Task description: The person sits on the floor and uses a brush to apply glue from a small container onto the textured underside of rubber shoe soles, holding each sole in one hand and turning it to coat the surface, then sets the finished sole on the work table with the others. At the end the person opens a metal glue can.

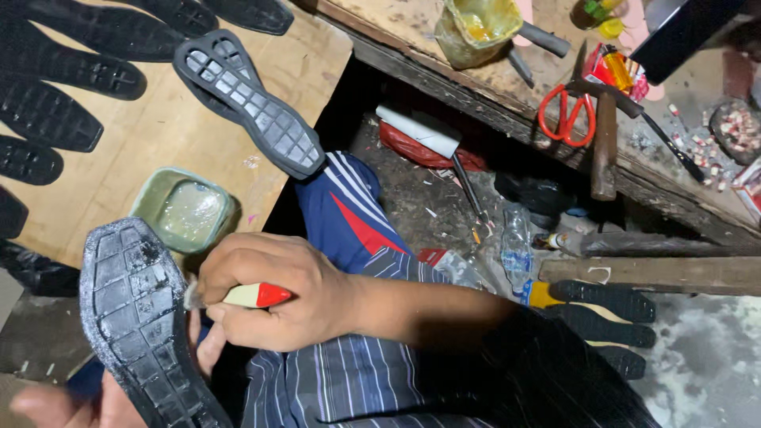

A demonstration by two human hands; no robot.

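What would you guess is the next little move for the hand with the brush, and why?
Probably a short stroke along the edge of the black sole. The right hand grips a red-and-white brush with its tip at the sole's rim, which the left hand steadies; the green glue dish sits just above.

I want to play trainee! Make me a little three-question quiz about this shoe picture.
1. True or false: the right hand grips a brush with a red-and-white handle.
2. What does the left hand hold up? A) hammer B) black shoe sole C) scissors
3. What colour are the scissors' handles?

Key:
1. True.
2. B, the black shoe sole.
3. Orange-red.
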